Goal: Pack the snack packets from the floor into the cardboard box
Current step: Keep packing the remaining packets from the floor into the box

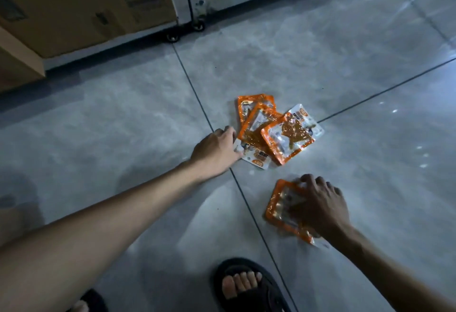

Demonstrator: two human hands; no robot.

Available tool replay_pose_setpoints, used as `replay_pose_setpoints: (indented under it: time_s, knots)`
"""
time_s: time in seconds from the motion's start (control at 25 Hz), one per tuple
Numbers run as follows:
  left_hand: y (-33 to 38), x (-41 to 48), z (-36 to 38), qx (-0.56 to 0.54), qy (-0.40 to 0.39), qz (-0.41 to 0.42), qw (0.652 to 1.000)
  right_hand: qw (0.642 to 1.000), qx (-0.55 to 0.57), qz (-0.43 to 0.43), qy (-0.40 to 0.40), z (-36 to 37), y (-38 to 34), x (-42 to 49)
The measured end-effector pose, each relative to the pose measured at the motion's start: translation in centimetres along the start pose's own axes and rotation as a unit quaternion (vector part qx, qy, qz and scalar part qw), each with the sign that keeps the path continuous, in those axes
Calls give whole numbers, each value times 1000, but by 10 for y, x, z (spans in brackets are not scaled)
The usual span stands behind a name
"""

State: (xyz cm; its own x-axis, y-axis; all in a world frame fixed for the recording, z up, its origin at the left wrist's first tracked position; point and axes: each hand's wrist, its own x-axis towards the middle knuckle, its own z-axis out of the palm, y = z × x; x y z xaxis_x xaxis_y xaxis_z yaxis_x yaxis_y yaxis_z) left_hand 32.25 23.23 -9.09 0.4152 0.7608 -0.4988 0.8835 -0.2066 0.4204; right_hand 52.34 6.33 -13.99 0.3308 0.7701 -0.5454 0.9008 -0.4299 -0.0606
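Observation:
Several orange and white snack packets (276,129) lie overlapping in a loose pile on the grey tiled floor. My left hand (214,150) rests at the pile's left edge, fingers touching a white packet (255,158) at the bottom of the pile. A separate orange packet (281,203) lies nearer to me on the right. My right hand (320,207) is spread flat on top of it, fingers curled over its far edge. An open cardboard box flap (19,57) shows at the far left edge.
A large cardboard carton (81,8) sits on a wheeled white frame (187,1) along the back. My feet in black sandals (249,287) stand at the bottom of the view. Tile joints cross the floor near the pile.

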Motion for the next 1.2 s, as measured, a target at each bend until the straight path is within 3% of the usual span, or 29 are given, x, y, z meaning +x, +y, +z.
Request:
replay_pose_setpoints:
  time_s: [0.16,0.32,0.44,0.52,0.68,0.88,1.0,1.2]
  knots:
    - [11,29,33,-47,60,-15,997,996,54,-64,-38,-2,5,3]
    - [17,47,52,-66,92,-36,993,975,136,-173,45,-37,15,27]
    - [21,55,62,-91,112,-68,987,952,82,-276,101,-96,13,72]
    - [17,55,66,-125,116,-76,982,949,-12,-305,82,-126,0,105]
    - [-3,45,57,-131,65,-103,984,947,-122,-298,8,-123,-22,144]
    - [-35,28,44,-132,-10,-153,979,939,-199,-282,16,-96,-11,153]
    - [-30,28,44,-158,33,-166,973,936,-222,-263,67,-86,-17,149]
    - [-5,36,53,-93,122,-188,970,920,-230,-265,172,-79,-19,141]
